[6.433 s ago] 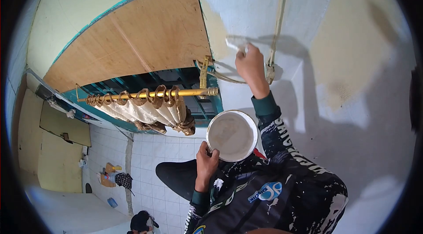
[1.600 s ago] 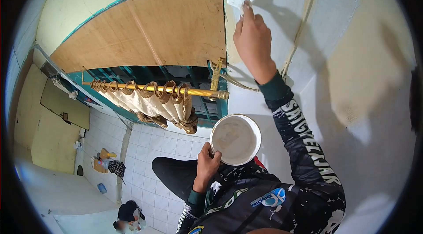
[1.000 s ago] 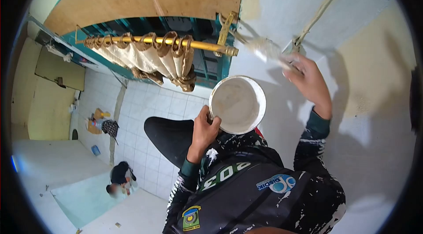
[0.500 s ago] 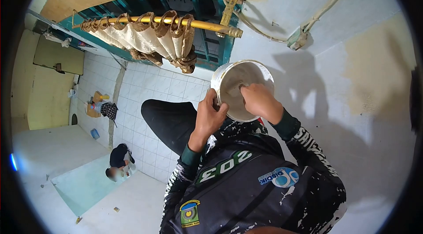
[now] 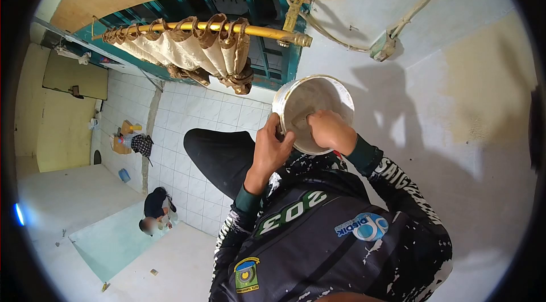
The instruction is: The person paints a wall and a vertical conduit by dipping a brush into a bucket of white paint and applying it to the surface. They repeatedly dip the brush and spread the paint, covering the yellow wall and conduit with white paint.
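Observation:
A white bucket (image 5: 284, 96) with pale residue smeared inside is tilted with its mouth facing me, close in front of my body. Its left rim is gripped by my left hand (image 5: 268, 151), thumb on one side and fingers curled at the edge. My right hand (image 5: 331, 131) reaches into the bucket's mouth with its fingers closed. Whatever those fingers hold is hidden against the greyish inside of the bucket.
A curtain (image 5: 210, 54) hangs on a golden rod (image 5: 267, 32) by a teal-framed window. A cable runs to a wall box (image 5: 382, 47). Further off, a person (image 5: 154, 208) crouches near a dark bag (image 5: 142, 145) on white tiles (image 5: 196, 108).
My right hand has shifted slightly left and down inside the bucket. My left hand and the bucket stay almost where they were.

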`<state>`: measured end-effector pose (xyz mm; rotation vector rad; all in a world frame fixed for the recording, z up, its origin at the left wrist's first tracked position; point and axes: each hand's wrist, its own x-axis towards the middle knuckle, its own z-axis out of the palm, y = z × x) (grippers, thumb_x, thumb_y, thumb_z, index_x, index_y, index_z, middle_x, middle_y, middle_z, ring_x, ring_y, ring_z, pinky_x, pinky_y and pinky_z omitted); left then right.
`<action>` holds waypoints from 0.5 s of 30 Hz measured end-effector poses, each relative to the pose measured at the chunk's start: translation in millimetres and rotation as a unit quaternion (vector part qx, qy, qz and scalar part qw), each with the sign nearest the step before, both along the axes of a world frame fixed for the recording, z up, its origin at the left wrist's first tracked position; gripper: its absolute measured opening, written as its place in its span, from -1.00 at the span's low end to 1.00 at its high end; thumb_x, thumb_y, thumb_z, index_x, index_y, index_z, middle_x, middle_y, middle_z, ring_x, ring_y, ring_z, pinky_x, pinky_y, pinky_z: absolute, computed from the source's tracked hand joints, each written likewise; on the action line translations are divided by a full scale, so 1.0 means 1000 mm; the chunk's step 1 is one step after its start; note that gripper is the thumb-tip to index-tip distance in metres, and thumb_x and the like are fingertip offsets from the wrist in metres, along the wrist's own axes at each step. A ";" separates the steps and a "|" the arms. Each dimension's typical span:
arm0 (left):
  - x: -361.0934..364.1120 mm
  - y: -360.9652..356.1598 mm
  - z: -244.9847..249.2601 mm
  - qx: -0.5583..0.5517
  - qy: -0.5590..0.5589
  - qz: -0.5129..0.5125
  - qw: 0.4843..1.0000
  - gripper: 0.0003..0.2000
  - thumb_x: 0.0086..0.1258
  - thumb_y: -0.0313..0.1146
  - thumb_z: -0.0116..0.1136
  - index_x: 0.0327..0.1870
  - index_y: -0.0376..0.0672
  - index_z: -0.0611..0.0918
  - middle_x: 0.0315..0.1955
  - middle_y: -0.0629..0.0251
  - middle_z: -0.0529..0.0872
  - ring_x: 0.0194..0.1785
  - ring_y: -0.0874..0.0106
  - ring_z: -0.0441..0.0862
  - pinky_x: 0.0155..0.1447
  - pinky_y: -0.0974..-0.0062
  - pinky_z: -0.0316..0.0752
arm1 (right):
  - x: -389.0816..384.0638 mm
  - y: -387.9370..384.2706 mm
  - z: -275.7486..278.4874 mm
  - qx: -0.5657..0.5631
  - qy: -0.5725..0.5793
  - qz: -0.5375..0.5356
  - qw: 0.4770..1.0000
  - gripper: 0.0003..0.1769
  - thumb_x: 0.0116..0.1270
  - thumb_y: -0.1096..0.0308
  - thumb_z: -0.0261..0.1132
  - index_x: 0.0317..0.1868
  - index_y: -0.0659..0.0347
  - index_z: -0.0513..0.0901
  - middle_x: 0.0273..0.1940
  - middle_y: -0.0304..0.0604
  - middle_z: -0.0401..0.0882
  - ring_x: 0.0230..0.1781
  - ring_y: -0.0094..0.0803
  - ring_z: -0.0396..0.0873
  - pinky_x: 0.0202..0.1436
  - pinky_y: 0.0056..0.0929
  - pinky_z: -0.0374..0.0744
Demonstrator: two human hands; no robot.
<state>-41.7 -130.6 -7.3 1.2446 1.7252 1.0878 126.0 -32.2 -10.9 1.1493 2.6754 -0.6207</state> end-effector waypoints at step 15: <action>-0.005 -0.001 0.001 0.019 -0.012 0.014 1.000 -0.80 0.27 -0.43 0.22 -0.24 -0.36 0.51 -0.60 0.17 0.49 -0.52 0.50 0.40 -0.37 0.41 0.43 | 0.002 0.021 0.057 -0.124 -0.060 -0.012 0.990 -0.73 0.30 0.49 0.13 -0.11 0.37 0.72 -0.31 0.15 0.74 -0.40 -0.07 0.76 -0.32 -0.16 0.70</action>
